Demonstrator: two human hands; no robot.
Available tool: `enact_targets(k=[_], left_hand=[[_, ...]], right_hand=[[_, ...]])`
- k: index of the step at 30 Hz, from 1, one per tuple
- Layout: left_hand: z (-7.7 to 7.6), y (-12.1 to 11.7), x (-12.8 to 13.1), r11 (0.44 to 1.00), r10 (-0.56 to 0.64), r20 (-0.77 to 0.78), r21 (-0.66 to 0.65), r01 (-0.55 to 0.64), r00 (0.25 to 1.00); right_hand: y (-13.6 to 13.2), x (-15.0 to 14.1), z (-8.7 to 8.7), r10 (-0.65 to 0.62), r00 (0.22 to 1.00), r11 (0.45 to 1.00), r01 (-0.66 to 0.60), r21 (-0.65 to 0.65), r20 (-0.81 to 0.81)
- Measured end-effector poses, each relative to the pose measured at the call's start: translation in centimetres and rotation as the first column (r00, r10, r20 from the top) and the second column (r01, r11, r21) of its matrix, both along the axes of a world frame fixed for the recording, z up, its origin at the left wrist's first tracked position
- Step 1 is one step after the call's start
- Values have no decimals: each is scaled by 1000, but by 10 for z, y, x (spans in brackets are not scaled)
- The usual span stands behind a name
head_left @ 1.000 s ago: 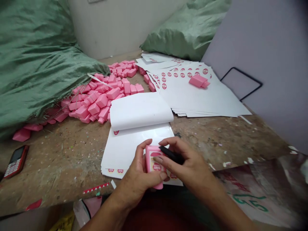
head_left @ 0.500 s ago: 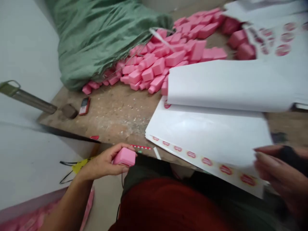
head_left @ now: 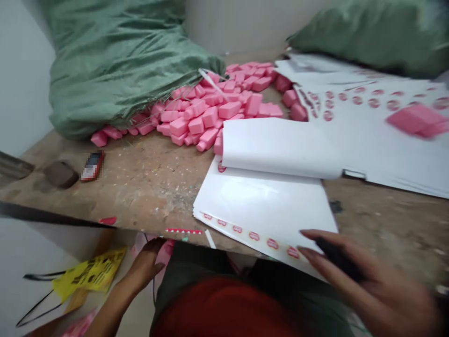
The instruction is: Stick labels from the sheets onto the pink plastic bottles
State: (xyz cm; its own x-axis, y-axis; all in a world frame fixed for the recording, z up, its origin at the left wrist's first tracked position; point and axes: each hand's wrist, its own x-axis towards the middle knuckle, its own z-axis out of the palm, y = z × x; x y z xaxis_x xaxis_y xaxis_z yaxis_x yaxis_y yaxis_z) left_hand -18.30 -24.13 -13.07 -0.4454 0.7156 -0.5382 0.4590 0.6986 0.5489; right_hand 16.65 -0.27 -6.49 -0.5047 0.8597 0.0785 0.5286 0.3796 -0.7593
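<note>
My left hand is below the table's front edge, thumb and fingers around a pink bottle that is partly hidden. My right hand hovers, blurred, over the near right corner of the sticker sheets. A black object lies between its thumb and forefinger; its kind is unclear. Red oval stickers run along the sheets' near edge, and their far part is folded over, white side up. Behind them lies a heap of small pink bottles.
A green sack slumps over the heap; another sack is at back right. More sticker sheets lie right, with pink bottles on top. A phone and dark block sit left. A yellow bag hangs below.
My left hand has lowered the pink bottle beneath the table edge. The view has swung to the right, bringing the second sack into sight. My right hand is still by the sheets' corner.
</note>
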Motion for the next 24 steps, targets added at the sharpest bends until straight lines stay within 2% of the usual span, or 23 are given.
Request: enact_targets(k=[2, 4, 5, 7, 8, 10, 13, 15, 17, 19, 20, 22, 24], left_hand=[[34, 6, 8, 997, -69, 96, -9, 70, 993], [75, 21, 18, 988, -145, 307, 2, 152, 941], [94, 31, 23, 982, -188, 344, 59, 179, 920], [123, 56, 32, 966, -207, 287, 212, 149, 935], [131, 70, 36, 950, -215, 251, 280, 141, 944], [139, 93, 44, 911, -238, 194, 385, 149, 952], [139, 115, 56, 837, -306, 86, 499, 225, 948], [137, 120, 63, 763, -349, -21, 573, 297, 937], [136, 122, 65, 677, -332, -135, 655, 336, 933], [133, 124, 60, 604, -227, -250, 722, 337, 941], [131, 126, 54, 585, -156, -302, 739, 334, 941], [122, 133, 41, 588, -48, -386, 734, 338, 921], [108, 140, 29, 644, -23, -427, 685, 341, 904]], right_hand=[[-7, -9, 11, 86, 978, 960, -132, 246, 191], [-7, -18, 11, 116, 946, 857, -249, 451, 302], [-6, -21, 8, 128, 938, 798, -291, 528, 323], [-2, -25, 1, 161, 922, 678, -362, 639, 351], [-1, -27, -3, 183, 911, 625, -398, 671, 369], [1, -30, -7, 215, 887, 543, -456, 705, 409], [4, -35, -8, 228, 875, 473, -483, 737, 427], [10, -35, -3, 237, 874, 479, -485, 732, 424], [22, -32, 6, 263, 866, 528, -498, 687, 426], [41, -26, 22, 241, 885, 592, -459, 662, 398], [53, -24, 32, 203, 907, 619, -412, 669, 370], [78, -23, 54, 55, 950, 678, -263, 687, 309], [103, -29, 73, -83, 936, 780, -153, 607, 342]])
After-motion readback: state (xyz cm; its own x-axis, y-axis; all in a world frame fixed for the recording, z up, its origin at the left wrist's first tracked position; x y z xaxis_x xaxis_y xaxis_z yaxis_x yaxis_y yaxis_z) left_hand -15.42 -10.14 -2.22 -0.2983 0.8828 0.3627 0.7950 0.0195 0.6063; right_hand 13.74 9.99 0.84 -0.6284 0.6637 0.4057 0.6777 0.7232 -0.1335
